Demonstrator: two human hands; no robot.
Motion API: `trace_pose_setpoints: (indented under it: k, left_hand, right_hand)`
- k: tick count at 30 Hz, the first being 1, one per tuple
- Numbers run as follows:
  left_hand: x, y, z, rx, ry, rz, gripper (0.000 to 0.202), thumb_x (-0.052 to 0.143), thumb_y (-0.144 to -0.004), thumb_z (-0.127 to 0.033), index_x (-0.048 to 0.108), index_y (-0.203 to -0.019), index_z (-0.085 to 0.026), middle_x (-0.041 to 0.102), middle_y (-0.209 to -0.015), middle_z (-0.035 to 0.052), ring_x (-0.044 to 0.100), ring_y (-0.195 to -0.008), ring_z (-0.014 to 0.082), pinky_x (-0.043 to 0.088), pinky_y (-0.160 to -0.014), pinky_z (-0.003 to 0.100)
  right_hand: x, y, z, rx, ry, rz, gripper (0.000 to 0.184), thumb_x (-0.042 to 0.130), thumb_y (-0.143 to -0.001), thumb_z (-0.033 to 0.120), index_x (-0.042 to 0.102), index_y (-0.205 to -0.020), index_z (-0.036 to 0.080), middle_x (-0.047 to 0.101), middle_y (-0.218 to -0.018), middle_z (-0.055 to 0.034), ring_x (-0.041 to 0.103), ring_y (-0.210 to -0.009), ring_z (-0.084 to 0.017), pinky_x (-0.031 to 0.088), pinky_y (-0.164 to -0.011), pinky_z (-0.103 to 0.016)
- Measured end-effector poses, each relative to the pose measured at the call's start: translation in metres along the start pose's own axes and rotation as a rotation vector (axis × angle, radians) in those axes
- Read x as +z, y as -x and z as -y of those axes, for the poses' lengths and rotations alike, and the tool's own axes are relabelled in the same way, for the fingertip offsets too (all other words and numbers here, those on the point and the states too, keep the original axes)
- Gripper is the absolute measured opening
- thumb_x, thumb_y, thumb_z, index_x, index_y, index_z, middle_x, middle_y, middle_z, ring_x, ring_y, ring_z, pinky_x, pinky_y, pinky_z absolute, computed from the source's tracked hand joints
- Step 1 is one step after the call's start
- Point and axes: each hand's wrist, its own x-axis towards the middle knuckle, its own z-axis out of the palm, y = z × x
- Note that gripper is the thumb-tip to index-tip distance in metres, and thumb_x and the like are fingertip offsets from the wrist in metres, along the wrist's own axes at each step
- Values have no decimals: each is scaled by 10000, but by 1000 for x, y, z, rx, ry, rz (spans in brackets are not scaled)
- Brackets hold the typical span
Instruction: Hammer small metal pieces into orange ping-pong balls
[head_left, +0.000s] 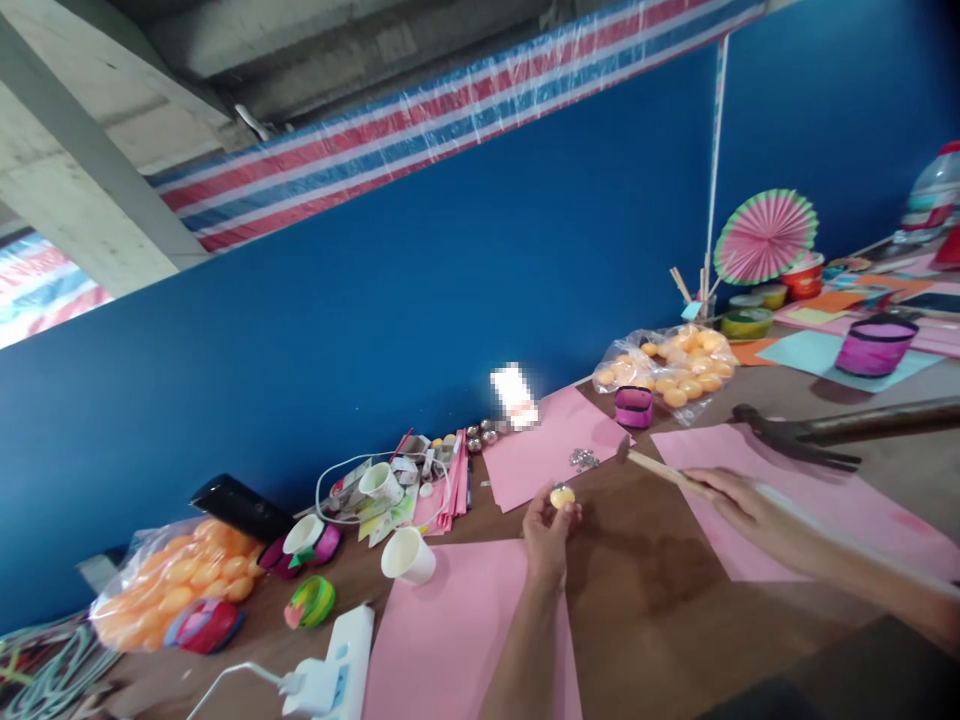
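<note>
My left hand (549, 530) is closed around a small yellow-orange ball (562, 497), held up between thumb and fingers; something shiny shows at its top, too small to name. My right hand (731, 497) grips the wooden handle of a small hammer (656, 467), whose dark head is up and to the right of the ball, apart from it. Just beyond, a little heap of small silvery metal pieces (583, 459) lies on a pink sheet (544, 440). Under my right forearm is another pink sheet (787, 540), with a claw hammer (799, 437) at its far edge.
Orange balls fill one clear bag (667, 368) at the back right and another (180, 575) at left. A paper cup (409, 556) and white power strip (349, 665) stand left of my arm. A blue partition (420, 290) borders the table. Several metal balls (484, 436) sit beside it.
</note>
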Motion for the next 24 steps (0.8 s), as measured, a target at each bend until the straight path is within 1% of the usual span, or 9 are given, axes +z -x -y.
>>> trace_pose_setpoints:
  k: [2, 3, 6, 8, 12, 16, 19, 24]
  left_hand:
    - [1, 1, -1, 30, -65, 6, 483, 692, -615, -290, 574, -1063, -154, 642, -818, 44, 603, -667, 124, 486, -657, 268]
    - [2, 1, -2, 47, -93, 9, 486, 695, -607, -289, 580, -1058, -152, 646, -799, 42, 599, -654, 123, 481, -646, 263]
    - [3, 2, -2, 65, -123, 21, 490, 703, -591, -284, 590, -1049, -152, 650, -799, 43, 594, -649, 124, 472, -638, 257]
    - [3, 2, -2, 59, -130, 45, 483, 701, -595, -272, 591, -1049, -150, 649, -799, 43, 588, -648, 120, 468, -639, 252]
    - [1, 2, -1, 48, -135, 84, 480, 689, -611, -246, 579, -1071, -164, 651, -794, 38, 579, -640, 110, 461, -635, 242]
    - [2, 2, -3, 51, -126, 76, 472, 697, -601, -257, 590, -1052, -167, 659, -846, 54, 600, -694, 135, 465, -678, 265]
    - [4, 3, -5, 41, -132, 74, 463, 703, -593, -262, 597, -1034, -170, 661, -867, 57, 609, -722, 147, 466, -697, 274]
    - [3, 2, -1, 77, -172, 72, 443, 705, -589, -246, 601, -1014, -177, 652, -936, 67, 611, -804, 172, 465, -729, 280]
  right_hand:
    - [1, -1, 17, -2, -83, 174, 290, 432, -822, 389, 576, -1009, 220, 652, -949, -76, 607, -834, -213, 479, -704, -277]
    - [1, -1, 26, -16, -117, 239, 294, 420, -828, 404, 561, -1021, 233, 647, -954, -66, 603, -833, -214, 481, -700, -285]
    - [3, 0, 51, -78, -139, 251, 284, 373, -855, 396, 551, -1020, 248, 624, -984, -60, 586, -875, -213, 465, -741, -289]
    - [6, 1, 59, -106, -116, 259, 278, 358, -865, 373, 553, -1023, 254, 615, -980, -57, 585, -869, -206, 460, -748, -289]
    - [14, 2, 60, -121, -61, 287, 279, 354, -865, 344, 572, -1015, 256, 613, -926, -55, 596, -786, -196, 465, -725, -308]
    - [14, 3, 59, -117, -100, 261, 287, 342, -872, 339, 552, -1050, 257, 610, -953, -61, 590, -827, -198, 463, -735, -302]
    - [12, 4, 61, -115, -87, 281, 291, 338, -871, 341, 564, -1031, 254, 611, -945, -67, 593, -825, -207, 467, -720, -313]
    - [11, 5, 64, -117, -94, 271, 284, 330, -873, 343, 560, -1018, 263, 617, -921, -59, 596, -802, -198, 468, -719, -306]
